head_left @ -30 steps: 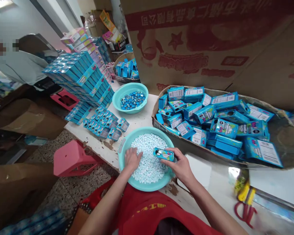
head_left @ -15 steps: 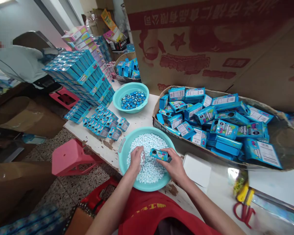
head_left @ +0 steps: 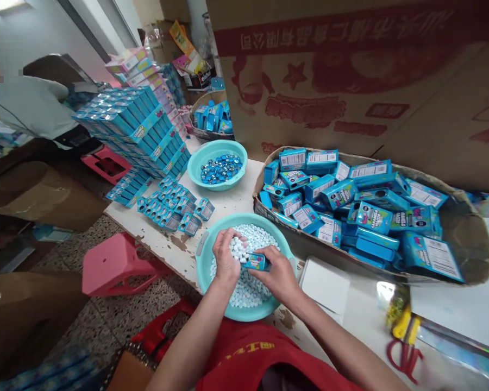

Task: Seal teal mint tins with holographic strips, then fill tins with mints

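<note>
White candies fill much of a turquoise basin in front of me. My left hand is cupped over it, holding a heap of the candies in its palm. Between the fingers and thumb of my right hand is a small blue candy box. The box lies on its side, its far end against the candies in my left palm, so that end is partly hidden. Small blue boxes stand in a group left of the basin.
A long cardboard tray of blue boxes lies on the right, with red-handled scissors nearer me. Behind the basin is a turquoise bowl of blue-and-silver pieces. Stacked blue boxes rise at the left; a pink stool and a person are beyond.
My left hand has come up from the candies and turned, with a heap now showing in its palm. My right hand has moved the box left, against that heap.
</note>
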`<state>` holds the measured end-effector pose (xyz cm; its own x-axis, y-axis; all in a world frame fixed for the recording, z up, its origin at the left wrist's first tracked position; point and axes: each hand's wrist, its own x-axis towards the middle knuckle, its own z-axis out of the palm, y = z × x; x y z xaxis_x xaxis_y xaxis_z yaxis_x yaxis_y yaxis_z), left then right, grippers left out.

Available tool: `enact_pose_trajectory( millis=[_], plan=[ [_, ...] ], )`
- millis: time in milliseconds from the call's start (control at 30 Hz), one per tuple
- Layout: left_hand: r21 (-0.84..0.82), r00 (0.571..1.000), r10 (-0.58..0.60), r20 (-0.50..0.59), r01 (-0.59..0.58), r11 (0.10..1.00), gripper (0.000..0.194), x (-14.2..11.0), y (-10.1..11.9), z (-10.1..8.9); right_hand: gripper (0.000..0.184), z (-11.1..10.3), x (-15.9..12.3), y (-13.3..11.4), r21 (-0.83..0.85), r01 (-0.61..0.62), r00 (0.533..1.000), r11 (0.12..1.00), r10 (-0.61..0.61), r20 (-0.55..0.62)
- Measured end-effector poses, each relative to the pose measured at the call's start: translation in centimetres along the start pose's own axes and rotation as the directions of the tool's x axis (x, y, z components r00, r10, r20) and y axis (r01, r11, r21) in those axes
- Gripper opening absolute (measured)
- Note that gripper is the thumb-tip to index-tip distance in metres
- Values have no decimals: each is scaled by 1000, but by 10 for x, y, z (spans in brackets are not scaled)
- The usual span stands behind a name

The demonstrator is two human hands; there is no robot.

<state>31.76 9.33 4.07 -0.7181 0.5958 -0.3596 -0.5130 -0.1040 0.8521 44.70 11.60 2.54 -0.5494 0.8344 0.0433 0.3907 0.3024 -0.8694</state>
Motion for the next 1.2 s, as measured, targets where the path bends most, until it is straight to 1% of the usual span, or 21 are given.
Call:
enact_pose_trajectory(
  millis=[233,433,533,600,667,733,800,867,933,1000,1100,1200],
  plan=[
    [49,1000,-5,1,5,999,29,-2,2,2,32,0,1,2,38,-20,999,999,18,37],
    [87,994,46,98,-55,995,25,-7,-1,2,35,3,2,3,100,-48,999,994,46,27],
    [114,989,101,110,-114,987,24,-9,-3,1,34,1,1,1,138,-60,998,989,58,14],
    [126,980,166,108,-179,976,23,-8,-5,1,34,-1,0,-2,160,-32,999,987,33,-4],
    [142,973,199,116,-214,967,22,-7,-7,2,33,-1,0,-3,174,-13,999,985,18,-26],
    [165,977,182,108,-198,966,24,-4,-8,3,32,1,1,-2,175,-38,998,984,44,-33],
    [172,985,156,75,-167,971,26,-3,-9,3,31,4,2,0,186,-68,997,980,73,-21],
    [156,988,144,51,-150,976,28,-3,-8,3,31,7,1,2,220,-63,997,973,69,-20],
    [136,988,146,58,-153,979,29,-4,-7,3,31,9,0,4,265,-38,998,964,51,-43],
    [133,987,144,67,-152,979,30,-6,-7,4,31,12,-2,7,295,-38,996,955,59,-65],
    [118,995,95,30,-98,988,35,-4,-7,7,34,20,-2,15,331,-118,990,936,139,-40],
    [46,1000,17,-2,-16,999,37,1,-2,8,37,24,0,24,388,-182,979,904,205,-19]
  ],
)
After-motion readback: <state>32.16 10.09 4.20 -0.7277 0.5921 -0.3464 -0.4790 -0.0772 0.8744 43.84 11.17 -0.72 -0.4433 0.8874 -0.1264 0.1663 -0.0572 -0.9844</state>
